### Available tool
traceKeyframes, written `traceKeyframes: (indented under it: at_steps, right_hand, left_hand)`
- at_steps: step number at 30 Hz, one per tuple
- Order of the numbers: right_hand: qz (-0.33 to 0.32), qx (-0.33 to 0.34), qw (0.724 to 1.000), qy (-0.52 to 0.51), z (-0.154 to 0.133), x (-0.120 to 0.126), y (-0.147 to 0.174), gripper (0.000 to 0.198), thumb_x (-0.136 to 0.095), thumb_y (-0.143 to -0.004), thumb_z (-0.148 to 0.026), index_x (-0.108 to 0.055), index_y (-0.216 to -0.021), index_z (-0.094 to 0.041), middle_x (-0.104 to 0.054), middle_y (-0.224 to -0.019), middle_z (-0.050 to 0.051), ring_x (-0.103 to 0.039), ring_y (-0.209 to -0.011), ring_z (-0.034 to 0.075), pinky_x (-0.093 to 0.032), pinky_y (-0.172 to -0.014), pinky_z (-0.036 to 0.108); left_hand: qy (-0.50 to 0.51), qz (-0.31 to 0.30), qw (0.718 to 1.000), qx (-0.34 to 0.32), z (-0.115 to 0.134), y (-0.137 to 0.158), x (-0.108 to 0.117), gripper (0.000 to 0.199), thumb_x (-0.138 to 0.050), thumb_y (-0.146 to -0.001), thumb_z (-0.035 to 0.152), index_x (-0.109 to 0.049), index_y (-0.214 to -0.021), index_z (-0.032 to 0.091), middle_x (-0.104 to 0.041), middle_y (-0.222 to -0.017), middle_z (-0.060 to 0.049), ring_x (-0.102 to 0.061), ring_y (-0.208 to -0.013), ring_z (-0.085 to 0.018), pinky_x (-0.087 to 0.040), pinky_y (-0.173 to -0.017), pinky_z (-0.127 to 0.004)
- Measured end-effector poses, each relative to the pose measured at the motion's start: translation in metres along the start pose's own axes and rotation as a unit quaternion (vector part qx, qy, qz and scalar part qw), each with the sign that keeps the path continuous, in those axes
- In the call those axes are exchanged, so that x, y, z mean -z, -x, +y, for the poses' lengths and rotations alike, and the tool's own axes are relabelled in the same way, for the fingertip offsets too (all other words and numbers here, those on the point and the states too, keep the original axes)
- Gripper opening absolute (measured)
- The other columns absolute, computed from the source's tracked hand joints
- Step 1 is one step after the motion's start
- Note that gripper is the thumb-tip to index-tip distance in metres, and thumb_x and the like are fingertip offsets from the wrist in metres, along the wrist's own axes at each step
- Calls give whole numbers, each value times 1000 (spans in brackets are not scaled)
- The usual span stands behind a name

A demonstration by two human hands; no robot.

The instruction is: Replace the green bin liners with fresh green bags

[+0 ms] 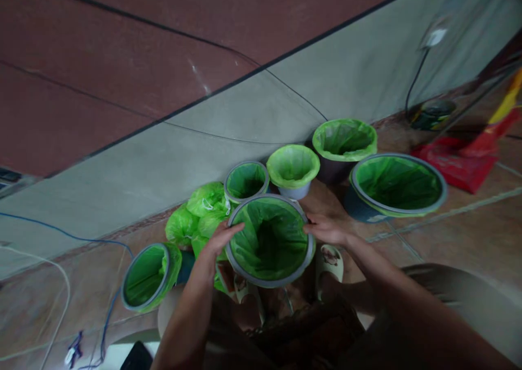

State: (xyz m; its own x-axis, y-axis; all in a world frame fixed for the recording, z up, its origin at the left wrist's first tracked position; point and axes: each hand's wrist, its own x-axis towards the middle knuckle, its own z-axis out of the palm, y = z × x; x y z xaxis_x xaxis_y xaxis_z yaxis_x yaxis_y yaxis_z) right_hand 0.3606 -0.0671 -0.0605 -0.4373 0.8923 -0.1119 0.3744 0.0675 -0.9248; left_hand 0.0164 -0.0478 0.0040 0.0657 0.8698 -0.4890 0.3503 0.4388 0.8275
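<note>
Between my two hands is a trash can (pixel 304 250) with a grey rim, lined with a green bag whose inside shows from above. My left hand (pixel 222 238) grips the rim on the left side, thumb over the top edge. On the opposite side my right hand (pixel 326 230) holds the rim, with its thumb also over the edge. The outer walls and the fingers beneath the rim are mostly hidden. Just behind stands a smaller grey-rimmed can (pixel 247 181), also lined in green. Tied green bags (pixel 183 223) lie heaped beyond my left hand.
More green-lined cans stand about: a white one (pixel 293 169), a dark one (pixel 345 139), a wide blue one (pixel 397 185), and a tilted one (pixel 144 277) at left. A red dustpan (pixel 457 163) lies right. Cables (pixel 108 305) cross the floor at left. A wall (pixel 212 163) runs behind.
</note>
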Motion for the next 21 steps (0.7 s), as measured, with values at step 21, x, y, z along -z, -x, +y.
traceKeyframes:
  at_steps: [21]
  right_hand:
    - [-28, -48, 931, 362, -198, -36, 51, 36, -44, -94, -27, -63, -124, -19, -73, -107, 11, -68, -104, 24, -49, -90, 32]
  left_hand:
    - [210, 156, 965, -9, -37, 153, -68, 34, -62, -58, 22, -71, -89, 11, -75, -84, -9, -69, -80, -24, -55, -73, -34]
